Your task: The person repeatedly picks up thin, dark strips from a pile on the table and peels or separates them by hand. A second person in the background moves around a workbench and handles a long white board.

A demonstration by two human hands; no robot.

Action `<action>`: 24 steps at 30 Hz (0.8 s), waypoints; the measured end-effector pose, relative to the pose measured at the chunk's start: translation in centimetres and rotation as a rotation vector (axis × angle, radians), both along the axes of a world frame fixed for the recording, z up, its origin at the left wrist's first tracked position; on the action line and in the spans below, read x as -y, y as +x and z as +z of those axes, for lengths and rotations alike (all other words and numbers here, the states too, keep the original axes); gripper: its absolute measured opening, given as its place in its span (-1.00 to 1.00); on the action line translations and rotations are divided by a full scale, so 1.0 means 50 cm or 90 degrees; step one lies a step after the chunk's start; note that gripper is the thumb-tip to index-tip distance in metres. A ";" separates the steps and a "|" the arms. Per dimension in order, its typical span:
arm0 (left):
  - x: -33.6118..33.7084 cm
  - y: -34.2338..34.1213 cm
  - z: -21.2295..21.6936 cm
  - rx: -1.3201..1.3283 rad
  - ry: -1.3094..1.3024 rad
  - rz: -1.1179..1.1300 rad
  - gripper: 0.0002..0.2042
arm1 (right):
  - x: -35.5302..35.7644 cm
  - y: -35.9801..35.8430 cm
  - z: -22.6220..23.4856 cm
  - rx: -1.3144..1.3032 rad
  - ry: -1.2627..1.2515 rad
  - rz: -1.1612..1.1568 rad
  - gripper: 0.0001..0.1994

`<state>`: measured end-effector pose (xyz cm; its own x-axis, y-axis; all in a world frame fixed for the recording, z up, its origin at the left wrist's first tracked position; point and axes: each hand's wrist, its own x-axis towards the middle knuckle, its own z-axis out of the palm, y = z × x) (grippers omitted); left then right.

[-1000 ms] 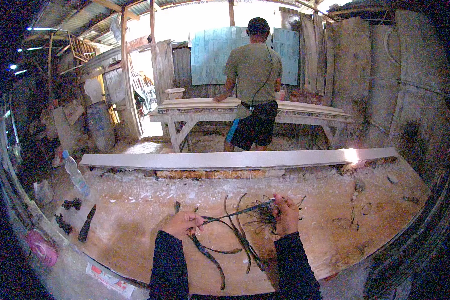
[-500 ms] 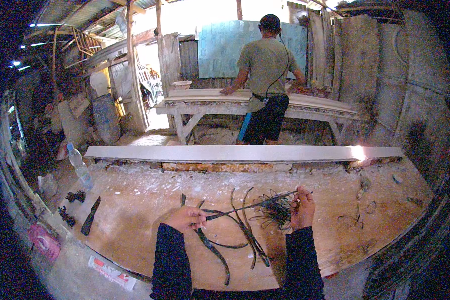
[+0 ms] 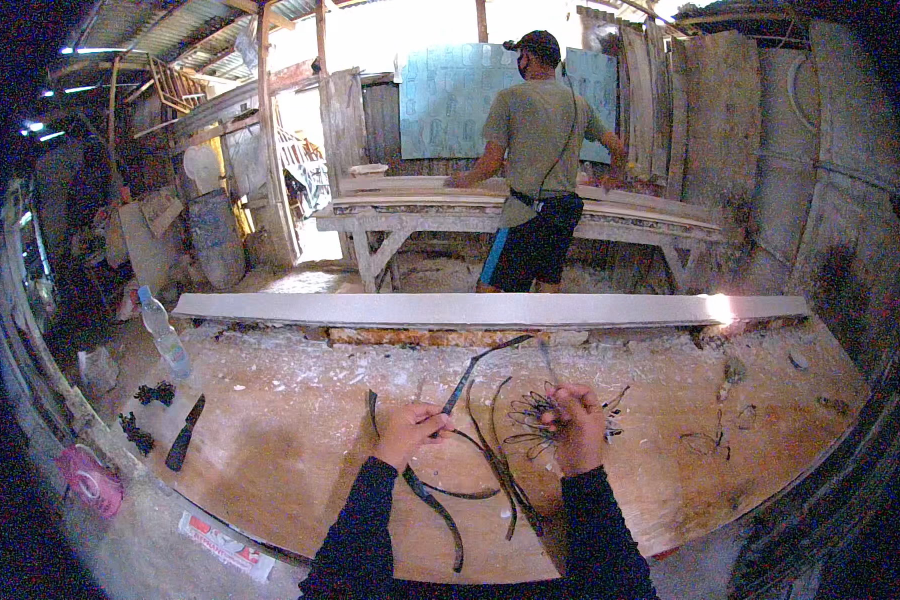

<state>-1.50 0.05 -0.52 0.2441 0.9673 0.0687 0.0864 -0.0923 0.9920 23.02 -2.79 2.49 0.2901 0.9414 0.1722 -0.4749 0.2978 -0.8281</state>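
Beyond the near left edge of the tabletop (image 3: 285, 455), a red-and-white wrapper (image 3: 226, 548) bears blurred print. Over the tabletop's middle, the left hand (image 3: 413, 434) pinches a dark strip (image 3: 461, 386) angled toward the far edge. The right hand (image 3: 579, 432) curls over dark loops (image 3: 529, 419), partly hiding them; whether it grips any, I cannot tell

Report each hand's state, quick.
Left hand: closed, holding a dark strip.
Right hand: fingers curled near the looped bundle; any grip cannot be told.

Open board (image 3: 280, 430) between knife (image 3: 186, 433) and left hand (image 3: 413, 434). Strips (image 3: 498, 468) clutter the middle; white bar (image 3: 490, 309) blocks far side.
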 end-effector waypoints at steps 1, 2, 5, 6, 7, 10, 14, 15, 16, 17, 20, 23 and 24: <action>-0.004 0.015 -0.012 0.060 -0.003 -0.012 -0.83 | 0.004 -0.018 0.000 0.037 -0.026 0.012 -0.90; -0.008 0.029 -0.023 0.101 -0.012 -0.016 -0.84 | 0.012 -0.037 -0.001 0.018 -0.010 0.049 -0.90; -0.008 0.051 -0.039 0.070 0.013 0.030 -0.83 | 0.036 -0.077 0.000 -0.004 -0.009 0.133 -0.90; -0.005 0.053 -0.039 0.034 0.029 0.056 -0.83 | 0.041 -0.084 0.002 0.009 -0.019 0.161 -0.90; 0.000 0.053 -0.037 0.061 0.025 0.056 -0.83 | 0.044 -0.087 0.003 0.024 -0.019 0.191 -0.90; 0.011 0.053 -0.023 0.125 0.000 0.067 -0.83 | 0.045 -0.086 0.002 0.084 -0.067 0.209 -0.92; 0.025 0.062 -0.003 0.215 -0.066 0.097 -0.84 | 0.030 -0.086 -0.019 0.216 -0.057 0.175 -0.92; 0.030 0.066 0.002 0.250 -0.082 0.102 -0.84 | 0.025 -0.089 -0.027 0.234 -0.038 0.170 -0.93; 0.033 0.068 0.007 0.256 -0.084 0.093 -0.84 | 0.020 -0.092 -0.036 0.258 -0.020 0.162 -0.93; 0.037 0.070 0.012 0.262 -0.084 0.083 -0.84 | 0.017 -0.094 -0.044 0.282 -0.003 0.155 -0.93; 0.049 0.075 0.021 0.167 -0.049 0.126 -0.84 | 0.016 -0.090 -0.065 0.365 -0.003 0.172 -0.93; 0.047 0.078 0.023 0.239 -0.047 0.115 -0.84 | 0.014 -0.084 -0.069 0.599 0.036 0.109 -0.92; 0.046 0.078 0.022 0.299 -0.055 0.096 -0.83 | 0.014 -0.085 -0.066 0.567 0.039 0.127 -0.92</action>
<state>2.41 -2.22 0.60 0.0624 0.9965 0.0560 -0.3661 -0.0294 0.9301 18.76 -3.47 -0.81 -0.1415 0.9415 0.3059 0.2842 0.3347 -0.8984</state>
